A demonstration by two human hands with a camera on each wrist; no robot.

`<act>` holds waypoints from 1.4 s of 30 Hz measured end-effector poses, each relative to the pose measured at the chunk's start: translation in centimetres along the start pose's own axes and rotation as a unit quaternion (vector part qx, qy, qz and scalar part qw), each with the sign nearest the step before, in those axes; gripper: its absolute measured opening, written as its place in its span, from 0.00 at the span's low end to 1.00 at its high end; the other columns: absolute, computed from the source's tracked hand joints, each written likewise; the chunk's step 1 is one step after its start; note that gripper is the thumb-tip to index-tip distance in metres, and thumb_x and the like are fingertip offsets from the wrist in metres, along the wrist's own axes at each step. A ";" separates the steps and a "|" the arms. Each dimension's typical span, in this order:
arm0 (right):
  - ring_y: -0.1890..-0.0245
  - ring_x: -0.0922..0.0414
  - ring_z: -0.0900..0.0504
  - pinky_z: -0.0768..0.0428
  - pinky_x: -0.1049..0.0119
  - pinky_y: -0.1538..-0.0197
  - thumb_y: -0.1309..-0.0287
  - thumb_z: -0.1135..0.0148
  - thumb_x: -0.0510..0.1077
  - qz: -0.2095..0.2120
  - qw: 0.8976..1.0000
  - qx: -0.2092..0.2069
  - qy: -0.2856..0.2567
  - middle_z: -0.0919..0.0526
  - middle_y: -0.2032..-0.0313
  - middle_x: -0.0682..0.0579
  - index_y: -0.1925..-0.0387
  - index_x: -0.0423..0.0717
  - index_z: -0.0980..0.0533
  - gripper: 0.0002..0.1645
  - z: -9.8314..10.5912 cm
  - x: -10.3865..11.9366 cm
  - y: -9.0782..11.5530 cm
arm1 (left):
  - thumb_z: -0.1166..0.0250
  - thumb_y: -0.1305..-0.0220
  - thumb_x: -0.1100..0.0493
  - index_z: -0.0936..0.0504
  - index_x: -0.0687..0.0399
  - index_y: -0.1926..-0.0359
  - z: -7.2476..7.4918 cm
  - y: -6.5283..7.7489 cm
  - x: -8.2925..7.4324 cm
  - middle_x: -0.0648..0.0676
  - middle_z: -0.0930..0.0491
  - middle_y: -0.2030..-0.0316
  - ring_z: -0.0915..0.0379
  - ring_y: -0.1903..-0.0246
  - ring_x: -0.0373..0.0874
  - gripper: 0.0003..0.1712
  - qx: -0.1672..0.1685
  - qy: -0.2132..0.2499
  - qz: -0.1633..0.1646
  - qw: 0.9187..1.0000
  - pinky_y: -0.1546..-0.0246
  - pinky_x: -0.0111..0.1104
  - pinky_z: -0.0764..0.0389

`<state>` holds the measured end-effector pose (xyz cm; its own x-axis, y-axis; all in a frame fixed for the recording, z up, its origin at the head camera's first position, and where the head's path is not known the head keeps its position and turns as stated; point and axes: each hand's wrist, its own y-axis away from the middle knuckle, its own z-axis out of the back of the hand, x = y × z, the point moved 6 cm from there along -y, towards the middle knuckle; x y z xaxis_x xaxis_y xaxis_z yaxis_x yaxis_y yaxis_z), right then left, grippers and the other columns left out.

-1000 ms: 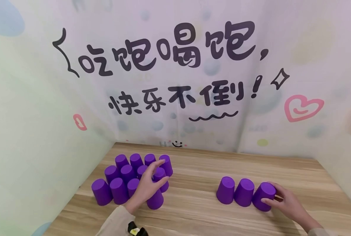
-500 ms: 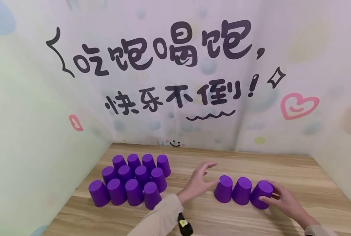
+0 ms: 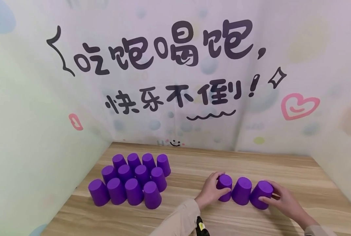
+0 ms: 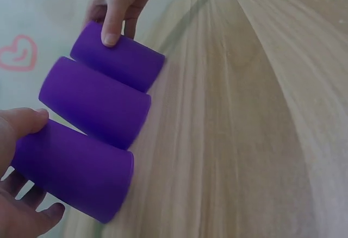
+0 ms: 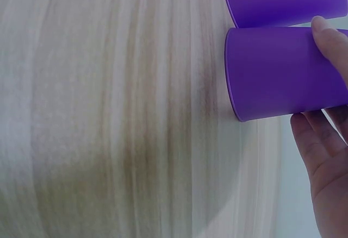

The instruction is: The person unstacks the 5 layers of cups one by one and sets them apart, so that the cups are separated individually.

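Observation:
Three purple cups stand upside down in a row on the right half of the table. My left hand (image 3: 208, 192) has its thumb and fingers round the left cup (image 3: 225, 182). In the left wrist view its thumb lies on one side of that cup and its fingers on the other. The middle cup (image 3: 242, 190) stands between the hands, untouched. My right hand (image 3: 288, 204) holds the right cup (image 3: 262, 193) near its closed top, thumb in front and fingers behind, as the right wrist view also shows. All three rims seem to rest on the wood.
On the left of the wooden table (image 3: 190, 216), several more purple cups stand upside down in three rows, one of them a front cup (image 3: 152, 195). A printed cloth wall (image 3: 175, 131) closes off the back, and pale cloth sides rise left and right.
My left hand has moved right from above the left group of cups to the row of three and now grips its left cup. My right hand keeps its hold.

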<state>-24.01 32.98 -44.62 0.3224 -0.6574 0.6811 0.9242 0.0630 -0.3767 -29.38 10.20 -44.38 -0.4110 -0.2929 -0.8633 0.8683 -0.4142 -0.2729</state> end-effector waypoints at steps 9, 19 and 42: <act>0.65 0.76 0.28 0.22 0.75 0.66 0.63 0.30 0.34 -0.001 1.000 -0.001 -0.007 0.22 0.64 0.54 0.53 0.29 0.30 0.31 -0.1 -0.1 0.0 | 0.32 0.52 0.60 0.31 0.59 0.46 1.0 0.1 0.6 0.52 0.28 0.55 0.30 0.55 0.43 0.30 -0.003 0.023 0.014 1.000 0.57 0.28 0.27; 0.65 0.76 0.28 0.22 0.75 0.66 0.62 0.30 0.36 0.001 1.000 0.001 0.001 0.22 0.63 0.53 0.54 0.29 0.31 0.31 0.0 0.0 0.0 | 0.34 0.51 0.62 0.33 0.60 0.44 7.8 -1.3 1.1 0.59 0.29 0.53 0.31 0.53 0.52 0.31 -0.081 0.012 0.014 0.997 0.53 0.40 0.27; 0.65 0.76 0.27 0.22 0.75 0.66 0.63 0.30 0.36 0.003 1.000 -0.003 -0.005 0.22 0.64 0.56 0.54 0.29 0.30 0.31 -0.1 0.0 0.2 | 0.36 0.52 0.69 0.33 0.66 0.46 13.1 0.6 5.8 0.66 0.31 0.50 0.36 0.49 0.59 0.30 -0.303 -0.025 0.089 0.948 0.47 0.48 0.36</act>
<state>-23.81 32.93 -44.73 0.3297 -0.6491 0.6855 0.9211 0.0618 -0.3845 -34.90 -3.04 -43.97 -0.2421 -0.3593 -0.9012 0.9190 0.2129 -0.3318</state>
